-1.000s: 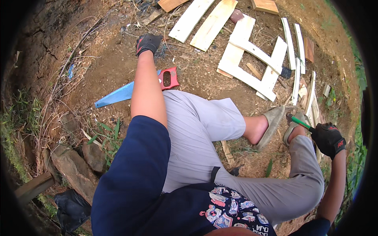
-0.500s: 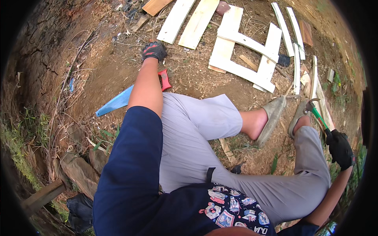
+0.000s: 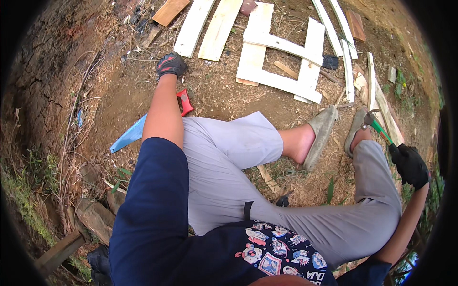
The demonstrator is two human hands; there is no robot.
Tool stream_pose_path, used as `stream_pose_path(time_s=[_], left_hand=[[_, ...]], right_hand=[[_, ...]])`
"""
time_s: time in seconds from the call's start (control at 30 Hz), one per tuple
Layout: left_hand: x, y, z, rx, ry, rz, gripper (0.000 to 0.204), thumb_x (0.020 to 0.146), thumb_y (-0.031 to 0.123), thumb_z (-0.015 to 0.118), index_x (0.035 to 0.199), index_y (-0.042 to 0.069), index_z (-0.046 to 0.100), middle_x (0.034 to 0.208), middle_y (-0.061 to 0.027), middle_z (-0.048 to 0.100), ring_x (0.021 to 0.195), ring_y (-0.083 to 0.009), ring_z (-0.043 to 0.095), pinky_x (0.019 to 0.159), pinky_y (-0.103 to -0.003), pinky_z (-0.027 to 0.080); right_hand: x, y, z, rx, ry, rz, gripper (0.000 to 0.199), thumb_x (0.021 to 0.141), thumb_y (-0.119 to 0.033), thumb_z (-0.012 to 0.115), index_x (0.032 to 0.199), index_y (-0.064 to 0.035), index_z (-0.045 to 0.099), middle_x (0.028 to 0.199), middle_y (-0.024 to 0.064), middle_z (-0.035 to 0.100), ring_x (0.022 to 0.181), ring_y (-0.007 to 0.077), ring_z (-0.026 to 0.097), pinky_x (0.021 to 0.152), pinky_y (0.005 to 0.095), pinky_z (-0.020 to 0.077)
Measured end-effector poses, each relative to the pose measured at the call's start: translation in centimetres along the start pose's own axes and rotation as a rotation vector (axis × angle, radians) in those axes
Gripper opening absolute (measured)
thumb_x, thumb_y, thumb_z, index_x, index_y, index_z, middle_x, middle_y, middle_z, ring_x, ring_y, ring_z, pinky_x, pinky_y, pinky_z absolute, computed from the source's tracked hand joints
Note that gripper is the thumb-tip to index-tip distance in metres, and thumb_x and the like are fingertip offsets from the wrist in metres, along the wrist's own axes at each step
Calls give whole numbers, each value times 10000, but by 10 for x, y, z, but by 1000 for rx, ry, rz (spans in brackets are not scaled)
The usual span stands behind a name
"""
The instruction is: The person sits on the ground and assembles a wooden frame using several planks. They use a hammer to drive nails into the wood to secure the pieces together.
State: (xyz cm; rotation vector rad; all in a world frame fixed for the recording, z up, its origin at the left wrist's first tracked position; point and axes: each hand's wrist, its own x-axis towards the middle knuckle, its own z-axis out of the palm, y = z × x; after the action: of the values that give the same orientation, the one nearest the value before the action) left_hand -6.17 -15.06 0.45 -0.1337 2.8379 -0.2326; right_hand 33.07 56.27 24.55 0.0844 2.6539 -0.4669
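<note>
My left hand (image 3: 171, 65), in a black glove with red marks, is closed in a fist low over the dirt. It is beside the near end of a pale plank (image 3: 194, 28). Its fingers are curled out of sight, so anything inside them is hidden. Behind my left forearm lies a handsaw with a blue blade (image 3: 128, 135) and a red handle (image 3: 185, 103). At the right, my black-gloved right hand (image 3: 410, 167) grips a hammer by its green and black handle (image 3: 381, 132). The hammer's metal head (image 3: 369, 119) is over my right shoe.
A frame of pale boards (image 3: 279, 82) lies ahead, with a second plank (image 3: 220, 31) to its left. Narrow strips (image 3: 349, 71) lie at the right. A brown wood block (image 3: 170, 12) is at the far left. Rocks (image 3: 95, 219) sit near my left side.
The whole view has shifted, so the boards and saw appear further left. My left hand stays near the plank's end, closed. The hammer remains in my right hand, its head tilted slightly differently.
</note>
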Motion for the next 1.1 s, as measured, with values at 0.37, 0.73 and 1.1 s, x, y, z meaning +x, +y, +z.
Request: stream_pose_path(time_s=[0.37,0.73,1.1], left_hand=[[3,-10,-35,-201,-92,164,285,930,359,745,1152,201,829,1060,-47,822,1093,-249,758,980,-421,568],[-30,13,-68,-542,68,190,312,885,378,814,1097,148,829,1099,-81,815,1018,-241,759,922,-392,565],[-122,130,-81,-833,-145,431,296,831,338,852,1028,117,850,968,-65,827,913,-179,755,890,-355,568]], right_hand=[[29,-88,-34,-29,-322,309,456,1065,-423,591,849,-23,627,642,118,600,513,250,622,521,418,529],[15,-61,-29,-62,-248,253,513,1077,-461,581,810,-25,624,587,90,570,452,195,578,476,388,500],[27,-77,-41,141,-347,570,424,1011,-445,632,931,-36,710,685,71,630,555,182,624,525,368,543]])
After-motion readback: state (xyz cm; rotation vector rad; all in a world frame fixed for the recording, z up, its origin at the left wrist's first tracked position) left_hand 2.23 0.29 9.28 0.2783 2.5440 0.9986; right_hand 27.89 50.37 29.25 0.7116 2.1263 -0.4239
